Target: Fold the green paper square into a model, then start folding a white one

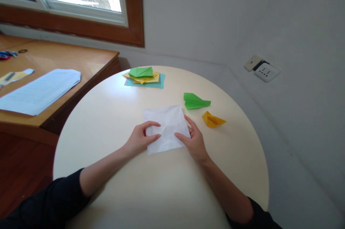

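A creased white sheet of paper (165, 142) lies on the round table in front of me. My left hand (138, 137) rests at its left edge, thumb and index finger apart on top of the sheet; the other fingers are mostly hidden. At the right edge, my right hand (196, 142) holds the paper with the thumb on top and the fingers along the side. Just beyond the right hand are a folded green paper piece (196, 101) and a folded orange-yellow paper piece (212, 120).
The round cream table (151, 189) fills the middle. Near its far edge sits a stack of coloured papers (145, 78), green on top. On the left, a wooden desk (91, 54) bears printed sheets (43, 90) and scissors (10, 54). A wall socket (266, 71) is at right.
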`<state>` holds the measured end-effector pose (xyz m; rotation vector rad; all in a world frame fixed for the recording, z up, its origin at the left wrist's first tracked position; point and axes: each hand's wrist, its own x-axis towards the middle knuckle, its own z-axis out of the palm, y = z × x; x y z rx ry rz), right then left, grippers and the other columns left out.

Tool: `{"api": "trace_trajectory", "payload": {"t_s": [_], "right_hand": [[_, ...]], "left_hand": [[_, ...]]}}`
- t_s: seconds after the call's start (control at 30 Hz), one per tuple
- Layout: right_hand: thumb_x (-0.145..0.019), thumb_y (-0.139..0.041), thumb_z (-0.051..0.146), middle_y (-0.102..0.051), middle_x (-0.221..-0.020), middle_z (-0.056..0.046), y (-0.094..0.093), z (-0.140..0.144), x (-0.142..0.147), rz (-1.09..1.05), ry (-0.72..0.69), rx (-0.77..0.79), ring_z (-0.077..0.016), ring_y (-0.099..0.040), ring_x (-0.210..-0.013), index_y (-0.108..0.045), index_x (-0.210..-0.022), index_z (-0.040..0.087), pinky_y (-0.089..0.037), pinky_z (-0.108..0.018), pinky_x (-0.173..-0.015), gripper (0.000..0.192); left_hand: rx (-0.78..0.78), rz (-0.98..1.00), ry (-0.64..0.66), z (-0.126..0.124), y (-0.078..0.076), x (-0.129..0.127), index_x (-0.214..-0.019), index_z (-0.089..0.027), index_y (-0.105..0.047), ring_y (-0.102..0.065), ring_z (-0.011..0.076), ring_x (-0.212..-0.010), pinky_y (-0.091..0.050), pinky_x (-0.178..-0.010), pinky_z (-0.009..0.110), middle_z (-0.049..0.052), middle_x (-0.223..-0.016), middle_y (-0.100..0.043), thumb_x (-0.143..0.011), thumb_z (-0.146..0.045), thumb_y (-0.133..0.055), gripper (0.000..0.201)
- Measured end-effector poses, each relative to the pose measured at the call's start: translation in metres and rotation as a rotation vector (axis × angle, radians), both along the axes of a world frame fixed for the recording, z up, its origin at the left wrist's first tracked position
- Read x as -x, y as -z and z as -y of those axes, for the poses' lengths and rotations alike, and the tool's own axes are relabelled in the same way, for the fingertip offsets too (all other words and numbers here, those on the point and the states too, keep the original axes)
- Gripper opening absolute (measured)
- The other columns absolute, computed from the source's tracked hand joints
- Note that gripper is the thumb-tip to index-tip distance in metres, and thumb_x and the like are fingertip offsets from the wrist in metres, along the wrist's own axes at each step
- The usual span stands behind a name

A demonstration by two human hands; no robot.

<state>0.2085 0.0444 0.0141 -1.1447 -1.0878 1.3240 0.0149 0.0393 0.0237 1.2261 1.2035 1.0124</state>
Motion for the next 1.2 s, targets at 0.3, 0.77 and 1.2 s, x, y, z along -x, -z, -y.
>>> {"api": "trace_trajectory", "payload": {"t_s": [0.3,0.77,1.2], "right_hand": [[-0.07,-0.068,0.03,-0.068,-0.1,-0.007,0.003,0.0,0.0,0.115,-0.028,-0.12,-0.0214,-0.066,-0.085,-0.034,-0.134,0.025,-0.056,-0.035,-0.071,0.072],[-0.077,-0.058,0.021,-0.065,-0.104,-0.006,0.006,0.003,-0.002,0.674,0.006,-0.537,-0.0202,-0.059,-0.098,-0.059,-0.113,0.024,-0.047,-0.037,-0.09,0.036],[-0.077,-0.058,0.019,-0.067,-0.102,-0.004,0.011,0.0,0.004,0.655,-0.002,-0.503,-0.0199,-0.062,-0.093,-0.063,-0.107,0.024,-0.05,-0.035,-0.085,0.031]], "left_hand": [[-0.067,-0.092,-0.016,0.002,-0.005,-0.002,-0.089,-0.016,-0.066,-0.058,0.0159,-0.063,-0.045,-0.053,0.023,0.003,-0.08,-0.066,-0.06,-0.03,-0.071,0.032],[-0.344,-0.402,-0.066,0.004,0.004,-0.002,-0.092,-0.021,-0.067,-0.06,0.019,-0.076,-0.046,-0.072,0.029,0.004,-0.09,-0.068,-0.069,-0.025,-0.063,0.024],[-0.422,-0.509,-0.002,0.006,0.008,-0.003,-0.1,-0.021,-0.063,-0.057,0.0153,-0.068,-0.046,-0.066,0.026,0.005,-0.09,-0.065,-0.073,-0.021,-0.056,0.027]]}}
